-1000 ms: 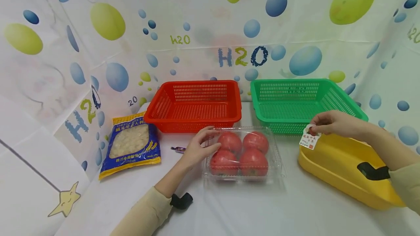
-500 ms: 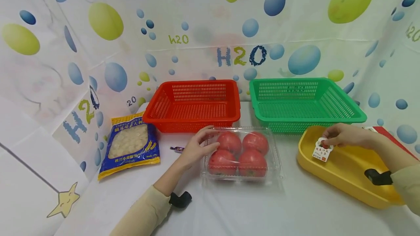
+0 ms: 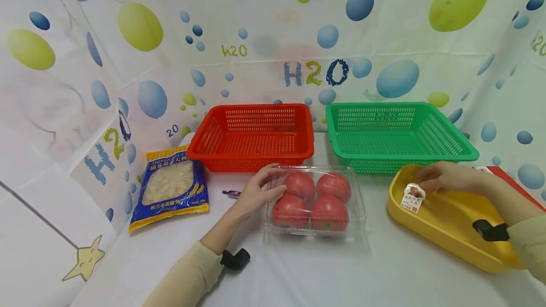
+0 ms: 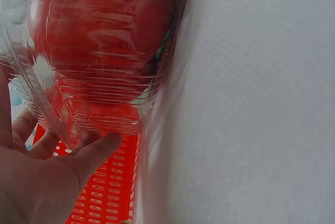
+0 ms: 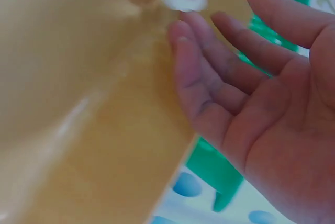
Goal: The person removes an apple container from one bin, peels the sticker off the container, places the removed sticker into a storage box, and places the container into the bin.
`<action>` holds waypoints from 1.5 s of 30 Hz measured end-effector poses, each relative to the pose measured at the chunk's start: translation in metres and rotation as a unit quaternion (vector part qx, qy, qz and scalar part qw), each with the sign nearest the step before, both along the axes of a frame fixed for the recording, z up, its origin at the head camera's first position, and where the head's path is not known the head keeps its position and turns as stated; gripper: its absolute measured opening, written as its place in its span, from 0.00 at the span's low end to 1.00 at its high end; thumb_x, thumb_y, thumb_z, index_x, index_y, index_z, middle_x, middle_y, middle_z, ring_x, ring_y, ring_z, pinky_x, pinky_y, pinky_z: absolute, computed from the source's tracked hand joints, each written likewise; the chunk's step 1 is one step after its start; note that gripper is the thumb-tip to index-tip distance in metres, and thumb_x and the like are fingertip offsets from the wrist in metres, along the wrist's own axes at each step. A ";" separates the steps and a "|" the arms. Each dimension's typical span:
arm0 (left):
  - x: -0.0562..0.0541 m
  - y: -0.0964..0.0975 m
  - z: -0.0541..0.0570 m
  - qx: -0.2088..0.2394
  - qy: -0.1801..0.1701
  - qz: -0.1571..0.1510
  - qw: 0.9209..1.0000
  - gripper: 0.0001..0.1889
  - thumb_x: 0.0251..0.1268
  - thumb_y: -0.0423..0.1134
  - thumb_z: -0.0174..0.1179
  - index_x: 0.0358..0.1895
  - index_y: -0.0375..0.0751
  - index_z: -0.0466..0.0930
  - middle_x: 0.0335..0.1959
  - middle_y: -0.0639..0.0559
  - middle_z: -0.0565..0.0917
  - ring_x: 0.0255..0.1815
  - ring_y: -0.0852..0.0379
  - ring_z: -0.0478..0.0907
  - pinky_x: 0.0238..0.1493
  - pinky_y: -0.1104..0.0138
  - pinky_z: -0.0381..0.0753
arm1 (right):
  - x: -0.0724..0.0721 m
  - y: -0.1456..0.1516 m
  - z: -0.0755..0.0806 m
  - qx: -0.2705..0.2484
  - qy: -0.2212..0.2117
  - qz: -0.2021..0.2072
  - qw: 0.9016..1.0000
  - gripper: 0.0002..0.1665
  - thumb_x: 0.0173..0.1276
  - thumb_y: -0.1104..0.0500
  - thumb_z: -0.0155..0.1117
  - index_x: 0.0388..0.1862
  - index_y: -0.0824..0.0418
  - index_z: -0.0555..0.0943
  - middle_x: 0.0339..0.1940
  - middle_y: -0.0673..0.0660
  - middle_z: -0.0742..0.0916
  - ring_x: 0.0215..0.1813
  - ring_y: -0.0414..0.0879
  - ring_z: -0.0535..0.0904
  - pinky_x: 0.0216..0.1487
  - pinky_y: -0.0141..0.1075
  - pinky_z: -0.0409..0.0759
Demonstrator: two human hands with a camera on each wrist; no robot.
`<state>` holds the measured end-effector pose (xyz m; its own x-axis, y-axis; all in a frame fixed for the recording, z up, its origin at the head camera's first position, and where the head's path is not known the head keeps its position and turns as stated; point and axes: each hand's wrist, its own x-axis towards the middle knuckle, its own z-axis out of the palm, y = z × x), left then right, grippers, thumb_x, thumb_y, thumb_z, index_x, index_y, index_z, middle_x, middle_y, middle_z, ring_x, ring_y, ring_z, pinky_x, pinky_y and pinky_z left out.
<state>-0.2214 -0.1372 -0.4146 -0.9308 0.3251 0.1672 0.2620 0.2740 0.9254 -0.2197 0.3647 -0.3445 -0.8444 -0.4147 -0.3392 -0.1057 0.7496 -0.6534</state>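
Note:
A clear plastic clamshell box (image 3: 314,229) with several pink-red tomatoes (image 3: 330,212) sits mid-table. My left hand (image 3: 256,198) holds its left side, thumb and fingers curved about the back corner. In the left wrist view the fingers show behind the plastic edge, with the thumb (image 4: 102,148) in front. A small white printed tag (image 3: 413,198) with a red fruit picture stands tilted inside the yellow basin (image 3: 443,250), near its left wall. My right hand (image 3: 448,176) is over the basin's back rim, its fingers loose and spread, apart from the tag in the right wrist view.
A red basket (image 3: 251,162) and a green basket (image 3: 401,162) stand along the back. At left lies a blue-and-yellow pasta bag (image 3: 168,184). A small purple wrapped candy (image 3: 232,194) lies beside my left hand. A red-and-white item (image 3: 507,179) shows behind my right arm.
My right hand has moved down and right from the green basket's front edge into the basin and has let go of the tag. My left hand and the clamshell box have stayed in place.

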 end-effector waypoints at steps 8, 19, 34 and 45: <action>0.001 0.000 -0.001 -0.007 -0.002 0.002 1.000 0.24 0.64 0.45 0.69 0.63 0.54 0.80 0.74 0.54 0.67 0.74 0.43 0.63 0.66 0.38 0.68 | 0.002 -0.012 0.023 -0.002 0.020 0.011 1.000 0.30 0.79 0.55 0.57 0.67 0.77 0.70 0.62 0.71 0.79 0.59 0.62 0.79 0.53 0.45 0.84; 0.003 -0.006 -0.003 0.000 0.005 -0.010 1.000 0.25 0.67 0.47 0.67 0.67 0.55 0.77 0.76 0.54 0.65 0.75 0.45 0.62 0.67 0.39 0.66 | 0.013 -0.076 0.032 -0.053 0.078 0.028 0.995 0.28 0.78 0.51 0.59 0.68 0.68 0.74 0.62 0.62 0.82 0.59 0.54 0.80 0.56 0.43 0.82; 0.014 -0.026 -0.007 0.008 -0.007 -0.052 0.999 0.37 0.73 0.42 0.60 0.81 0.56 0.55 0.81 0.47 0.55 0.74 0.35 0.62 0.68 0.43 0.67 | 0.038 -0.121 -0.018 -0.165 0.074 -0.029 0.983 0.41 0.78 0.49 0.59 0.78 0.69 0.57 0.72 0.70 0.70 0.71 0.67 0.67 0.66 0.58 0.72; 0.004 -0.040 -0.012 0.035 -0.045 -0.144 0.988 0.47 0.66 0.36 0.68 0.83 0.58 0.49 0.82 0.50 0.50 0.75 0.37 0.60 0.67 0.49 0.70 | 0.046 -0.142 -0.034 -0.180 0.017 -0.067 0.981 0.55 0.75 0.44 0.61 0.82 0.67 0.42 0.79 0.73 0.57 0.76 0.70 0.57 0.71 0.61 0.62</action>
<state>-0.2170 -0.1770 -0.4271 -0.8136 0.5690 0.1200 0.2356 0.1338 0.9626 -0.1737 0.2230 -0.3781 -0.9078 -0.3865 -0.1628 -0.0472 0.4800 -0.8760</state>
